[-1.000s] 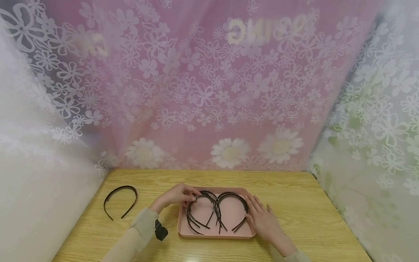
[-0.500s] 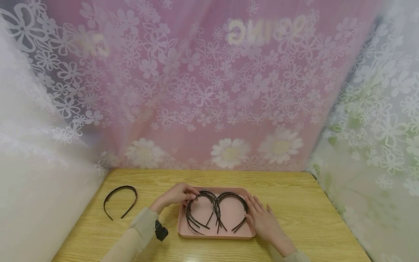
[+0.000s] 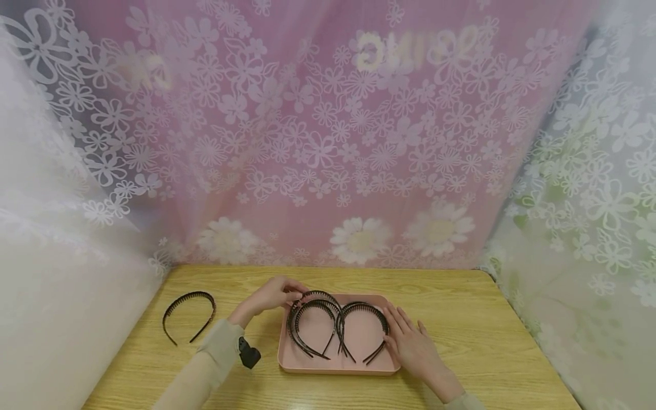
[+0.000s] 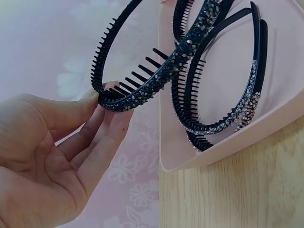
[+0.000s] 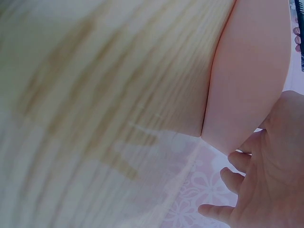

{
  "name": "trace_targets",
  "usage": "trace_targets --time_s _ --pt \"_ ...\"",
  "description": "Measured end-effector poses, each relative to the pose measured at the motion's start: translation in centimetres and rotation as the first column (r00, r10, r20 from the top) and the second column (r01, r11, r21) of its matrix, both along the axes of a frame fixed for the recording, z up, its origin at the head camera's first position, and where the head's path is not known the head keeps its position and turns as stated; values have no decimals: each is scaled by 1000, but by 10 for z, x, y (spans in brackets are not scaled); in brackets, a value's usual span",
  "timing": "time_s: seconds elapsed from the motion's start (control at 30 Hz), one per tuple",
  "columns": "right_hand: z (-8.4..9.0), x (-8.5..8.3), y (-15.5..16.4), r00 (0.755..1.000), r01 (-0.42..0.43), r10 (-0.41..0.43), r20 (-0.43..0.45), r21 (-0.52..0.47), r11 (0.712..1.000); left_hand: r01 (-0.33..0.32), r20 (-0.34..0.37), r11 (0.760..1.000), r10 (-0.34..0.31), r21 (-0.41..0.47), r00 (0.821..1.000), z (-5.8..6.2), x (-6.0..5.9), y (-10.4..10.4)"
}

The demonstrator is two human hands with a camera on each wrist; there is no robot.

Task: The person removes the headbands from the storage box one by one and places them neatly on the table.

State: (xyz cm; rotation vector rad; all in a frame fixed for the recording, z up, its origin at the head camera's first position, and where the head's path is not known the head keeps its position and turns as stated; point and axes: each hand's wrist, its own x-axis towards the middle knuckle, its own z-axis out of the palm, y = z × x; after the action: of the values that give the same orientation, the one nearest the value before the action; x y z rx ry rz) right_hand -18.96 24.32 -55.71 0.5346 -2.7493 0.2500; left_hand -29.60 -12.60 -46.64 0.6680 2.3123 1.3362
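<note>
My left hand (image 3: 271, 295) pinches a black toothed hairband (image 4: 164, 76) by the top of its curve, between thumb and fingers; dark blue glittery stones cover its outer side. In the head view it is over the back left of a pink tray (image 3: 338, 371). Under and beside it in the tray lie other hairbands (image 4: 230, 118), some with paler silvery stones. More black hairbands (image 3: 385, 323) overlap in the tray's right half. With fingers extended, my right hand (image 3: 412, 344) rests against the tray's right side.
A single black hairband (image 3: 195, 294) lies on the wooden table (image 3: 461, 302) to the left of the tray. Flowered curtains (image 3: 328, 142) close in the table at the back and on both sides. A black device (image 3: 249, 354) is strapped at the left wrist.
My left hand has shifted slightly back and left, bringing the pinched hairband up and away from the others toward the tray's back rim. The right hand keeps its place.
</note>
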Motion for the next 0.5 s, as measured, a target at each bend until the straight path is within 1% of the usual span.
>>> trace_targets --time_s 0.17,0.33,0.5 --pt "5 2 -2 1000 -7 7 14 -27 1000 -8 21 999 7 32 1000 2 -2 -4" --pt "10 3 -4 998 3 -1 55 -34 999 -11 15 999 11 35 1000 2 -3 -10" --pt "12 4 -5 992 32 -28 126 -32 999 -28 4 999 28 24 1000 3 -4 -19"
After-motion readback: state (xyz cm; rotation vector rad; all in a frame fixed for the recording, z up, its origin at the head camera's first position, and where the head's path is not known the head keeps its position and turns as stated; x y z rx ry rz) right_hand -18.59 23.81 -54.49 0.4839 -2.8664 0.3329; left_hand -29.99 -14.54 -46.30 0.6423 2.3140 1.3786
